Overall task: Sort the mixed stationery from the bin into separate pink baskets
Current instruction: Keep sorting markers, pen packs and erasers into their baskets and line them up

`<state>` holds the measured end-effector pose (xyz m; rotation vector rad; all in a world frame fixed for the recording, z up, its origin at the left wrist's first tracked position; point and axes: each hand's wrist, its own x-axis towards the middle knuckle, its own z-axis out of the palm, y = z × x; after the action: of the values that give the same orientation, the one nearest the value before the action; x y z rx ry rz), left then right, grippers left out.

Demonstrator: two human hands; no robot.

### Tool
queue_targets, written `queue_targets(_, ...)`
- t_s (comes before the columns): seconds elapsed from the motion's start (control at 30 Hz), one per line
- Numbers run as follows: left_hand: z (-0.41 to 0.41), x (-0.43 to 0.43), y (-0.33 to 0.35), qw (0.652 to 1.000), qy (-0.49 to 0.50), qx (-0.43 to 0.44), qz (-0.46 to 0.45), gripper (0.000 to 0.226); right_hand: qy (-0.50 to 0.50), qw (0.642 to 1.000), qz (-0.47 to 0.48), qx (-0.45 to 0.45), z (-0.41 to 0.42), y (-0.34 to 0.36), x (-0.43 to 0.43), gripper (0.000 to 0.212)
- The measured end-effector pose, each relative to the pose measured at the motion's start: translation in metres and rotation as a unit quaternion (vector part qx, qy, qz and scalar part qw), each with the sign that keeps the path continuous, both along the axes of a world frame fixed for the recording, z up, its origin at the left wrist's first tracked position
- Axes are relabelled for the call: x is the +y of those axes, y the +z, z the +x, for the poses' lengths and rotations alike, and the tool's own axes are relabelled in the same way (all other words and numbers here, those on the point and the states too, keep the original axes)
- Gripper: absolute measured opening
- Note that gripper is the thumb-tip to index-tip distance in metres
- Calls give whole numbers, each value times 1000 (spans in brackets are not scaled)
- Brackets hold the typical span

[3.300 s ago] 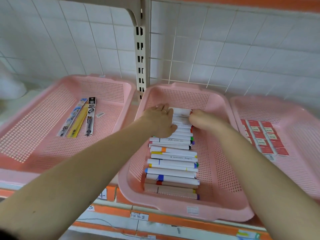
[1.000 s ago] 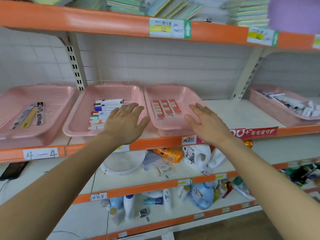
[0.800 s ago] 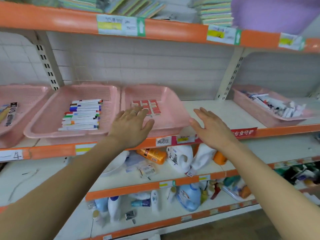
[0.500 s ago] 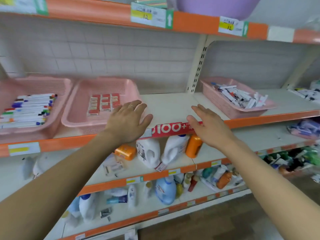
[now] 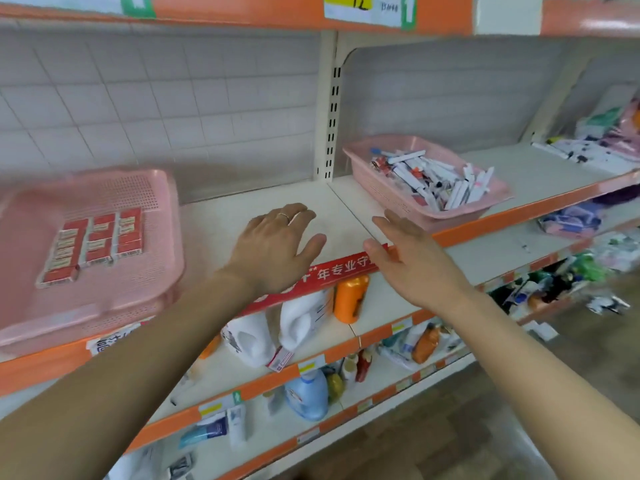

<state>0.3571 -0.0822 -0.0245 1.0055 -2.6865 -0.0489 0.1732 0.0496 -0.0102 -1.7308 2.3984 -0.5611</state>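
While the bin (image 5: pixel 391 199) up and to the right of the right hand (image 5: pixel 412 261) holds a jumbled heap of mixed stationery (image 5: pixel 433 181), sorting is judged only part done.

Item: pink basket (image 5: pixel 149 265), left of the left hand (image 5: pixel 277 247). Red-and-white boxes (image 5: pixel 93 244) lie in neat rows on its floor; sorted.

Item: bin. Well filled, pens and markers crossed at all angles; much left to sort.

Hands: both empty, palms down, fingers relaxed and loosely spread, gripping nothing. Both are over the bare shelf (image 5: pixel 225 216) between basket and bin; contact with it cannot be told. Forearms reach forward, side by side.
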Motion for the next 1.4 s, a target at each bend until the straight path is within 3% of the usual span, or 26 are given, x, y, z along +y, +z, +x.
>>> queue_targets(0.23,-93,-44,3,997,-75,14,6,79,-53,998,-20,15,-66,20,-29,52)
queue_targets(0.5,-162,-54,-5,992,-114,32,29,83,-121,992,-6,-40,-131,20,-39,46)
queue_targets(0.7,-211,-63,-6,994,-103,25,20,67,-104,994,18,-8,-187,21,-56,42)
queue_targets(0.8,-238,-65,-5,999,-49,-18,14,64,-56,997,52,27,-225,17,-71,36)
queue_targets(0.9,-266,-57,-7,997,28,-73,13,54,33,992,114,55,-259,11,-91,44)
queue_targets(1.1,-310,-59,3,983,94,-156,34,61,155,945,244,151,-312,15,-120,54)
queue_targets(1.2,-332,-56,-4,971,82,-208,81,64,188,917,293,196,-326,18,-128,71)
queue_targets(1.3,-349,-58,-11,966,101,-225,76,72,243,905,303,171,-338,13,-134,73)
queue_targets(1.4,-359,-62,-13,964,125,-217,92,75,277,907,296,110,-349,15,-144,52)
